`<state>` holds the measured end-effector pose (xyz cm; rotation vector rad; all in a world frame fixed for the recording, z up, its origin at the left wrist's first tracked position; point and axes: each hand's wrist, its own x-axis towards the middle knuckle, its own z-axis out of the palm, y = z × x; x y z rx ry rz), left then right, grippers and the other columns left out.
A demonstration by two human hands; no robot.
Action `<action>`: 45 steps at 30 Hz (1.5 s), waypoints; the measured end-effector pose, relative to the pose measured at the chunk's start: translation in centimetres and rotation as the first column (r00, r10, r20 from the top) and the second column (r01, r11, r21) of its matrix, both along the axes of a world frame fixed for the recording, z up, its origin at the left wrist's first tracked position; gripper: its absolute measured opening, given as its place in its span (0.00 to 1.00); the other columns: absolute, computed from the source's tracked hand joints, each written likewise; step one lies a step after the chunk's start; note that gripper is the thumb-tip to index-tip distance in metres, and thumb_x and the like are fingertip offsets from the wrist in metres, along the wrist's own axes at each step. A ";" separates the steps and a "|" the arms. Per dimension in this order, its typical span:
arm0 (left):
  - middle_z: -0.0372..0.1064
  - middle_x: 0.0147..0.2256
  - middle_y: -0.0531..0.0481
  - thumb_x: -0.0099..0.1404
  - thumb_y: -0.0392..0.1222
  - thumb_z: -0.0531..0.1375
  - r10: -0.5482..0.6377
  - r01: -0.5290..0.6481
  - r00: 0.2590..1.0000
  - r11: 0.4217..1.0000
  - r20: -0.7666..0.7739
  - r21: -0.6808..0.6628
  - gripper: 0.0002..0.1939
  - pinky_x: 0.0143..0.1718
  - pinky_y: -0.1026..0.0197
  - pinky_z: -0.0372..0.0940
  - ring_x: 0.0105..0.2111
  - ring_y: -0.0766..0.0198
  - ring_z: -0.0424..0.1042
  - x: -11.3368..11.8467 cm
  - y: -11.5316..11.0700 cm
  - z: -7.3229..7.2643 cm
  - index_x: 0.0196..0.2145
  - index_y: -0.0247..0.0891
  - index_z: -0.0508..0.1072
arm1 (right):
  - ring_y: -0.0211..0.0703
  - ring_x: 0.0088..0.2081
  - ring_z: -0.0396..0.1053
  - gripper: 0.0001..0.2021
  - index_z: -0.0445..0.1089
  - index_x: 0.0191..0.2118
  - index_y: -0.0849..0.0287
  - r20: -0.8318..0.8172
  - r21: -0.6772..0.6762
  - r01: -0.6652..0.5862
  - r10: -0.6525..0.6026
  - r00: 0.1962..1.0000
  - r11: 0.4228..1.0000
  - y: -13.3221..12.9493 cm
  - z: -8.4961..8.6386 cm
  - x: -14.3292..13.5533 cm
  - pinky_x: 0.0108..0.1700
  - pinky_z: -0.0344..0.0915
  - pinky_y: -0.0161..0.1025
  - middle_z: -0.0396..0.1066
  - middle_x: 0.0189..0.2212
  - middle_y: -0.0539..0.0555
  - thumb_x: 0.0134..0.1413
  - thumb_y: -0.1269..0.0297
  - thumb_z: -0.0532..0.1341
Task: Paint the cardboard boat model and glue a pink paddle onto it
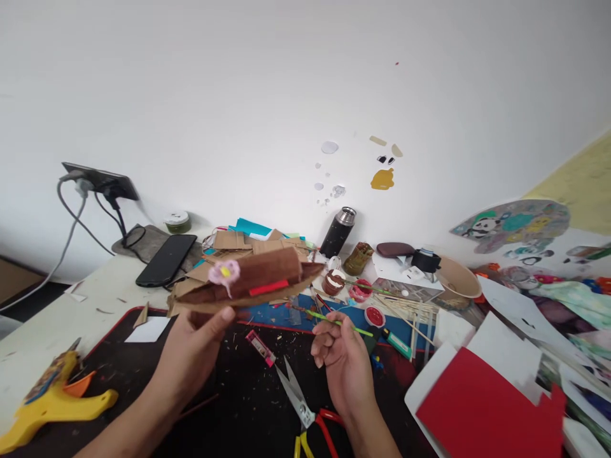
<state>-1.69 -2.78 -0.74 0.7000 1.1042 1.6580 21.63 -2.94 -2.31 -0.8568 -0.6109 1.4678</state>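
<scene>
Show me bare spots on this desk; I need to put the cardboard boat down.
Barest: the pale table between the phone and yellow glue gun. Also the black mat between the left hand and scissors. Right of the right hand, papers and sticks crowd everything.

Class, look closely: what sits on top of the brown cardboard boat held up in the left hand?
On the brown cardboard boat sit a pink flower with a yellow centre and a red strip. The left hand holds it from below, so its underside and whatever lies behind it stay hidden.
</scene>
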 end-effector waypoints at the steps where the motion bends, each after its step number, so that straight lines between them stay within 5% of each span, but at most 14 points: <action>1: 0.86 0.38 0.48 0.48 0.51 0.82 0.013 -0.013 0.998 1.000 0.067 -0.004 0.25 0.47 0.50 0.79 0.45 0.46 0.84 -0.1 0.5 0.0 0.41 0.42 0.82 | 0.39 0.22 0.75 0.24 0.76 0.38 0.57 0.000 0.006 0.002 -0.002 1.000 1.000 -0.1 0.0 0.0 0.21 0.64 0.30 0.81 0.28 0.53 0.53 0.41 0.77; 6: 0.85 0.32 0.51 0.49 0.48 0.82 0.051 -0.034 0.973 0.996 0.223 -0.081 0.20 0.43 0.61 0.78 0.42 0.56 0.85 -0.8 1.8 -0.9 0.32 0.39 0.79 | 0.42 0.22 0.76 0.25 0.78 0.35 0.59 0.071 0.037 0.011 -0.014 0.997 0.999 -0.7 -0.3 -0.4 0.22 0.66 0.32 0.80 0.23 0.54 0.57 0.39 0.74; 19: 0.86 0.33 0.49 0.47 0.51 0.83 -0.014 0.035 0.989 0.990 0.149 -0.135 0.23 0.40 0.61 0.77 0.39 0.56 0.86 -0.6 1.8 -1.8 0.32 0.38 0.79 | 0.42 0.24 0.78 0.23 0.82 0.36 0.58 0.125 0.274 0.055 -0.092 0.988 0.960 -1.8 0.5 -0.4 0.23 0.69 0.33 0.83 0.26 0.56 0.66 0.40 0.68; 31: 0.87 0.36 0.43 0.50 0.50 0.81 -0.072 0.089 0.991 0.986 0.116 -0.144 0.21 0.41 0.58 0.79 0.40 0.52 0.86 -0.2 1.5 -2.7 0.35 0.36 0.83 | 0.45 0.24 0.80 0.22 0.81 0.41 0.58 0.139 0.279 0.142 -0.187 0.972 0.950 -1.5 1.1 0.1 0.21 0.69 0.34 0.84 0.29 0.57 0.66 0.41 0.68; 45: 0.87 0.38 0.49 0.50 0.47 0.82 -0.062 0.069 0.996 0.992 0.070 -0.103 0.19 0.48 0.58 0.80 0.42 0.53 0.86 0.5 1.2 -2.5 0.33 0.38 0.80 | 0.43 0.25 0.81 0.22 0.81 0.39 0.58 0.127 0.291 0.144 -0.187 0.974 0.946 -1.4 1.0 0.1 0.22 0.69 0.32 0.84 0.30 0.56 0.67 0.41 0.68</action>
